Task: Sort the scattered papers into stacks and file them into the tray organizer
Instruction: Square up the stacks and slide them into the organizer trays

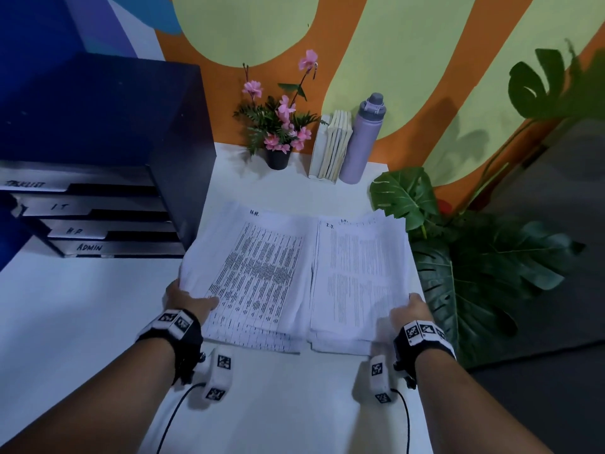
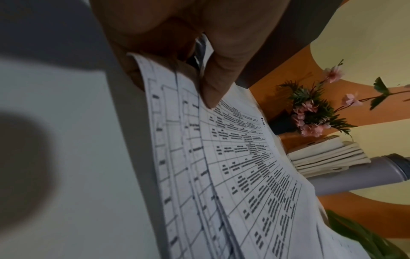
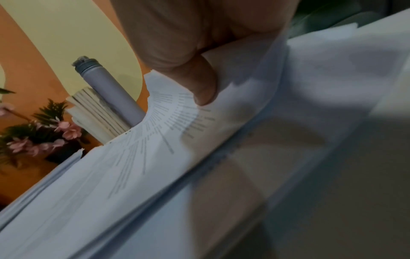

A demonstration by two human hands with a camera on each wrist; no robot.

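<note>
Two stacks of printed papers lie side by side on the white desk. The left stack is headed "H.R." and carries a dense table. The right stack is headed "I.T." and carries plain text. My left hand pinches the left stack's near left corner, thumb on top, fingers beneath. My right hand pinches the right stack's near right corner, thumb on top. The dark blue tray organizer stands at the left, its trays labelled TASKLIST, I.T., H.R. and ADMIN.
Against the back wall stand a pot of pink flowers, upright white books and a lilac bottle. A large leafy plant crowds the desk's right edge. Bare desk lies in front of the organizer.
</note>
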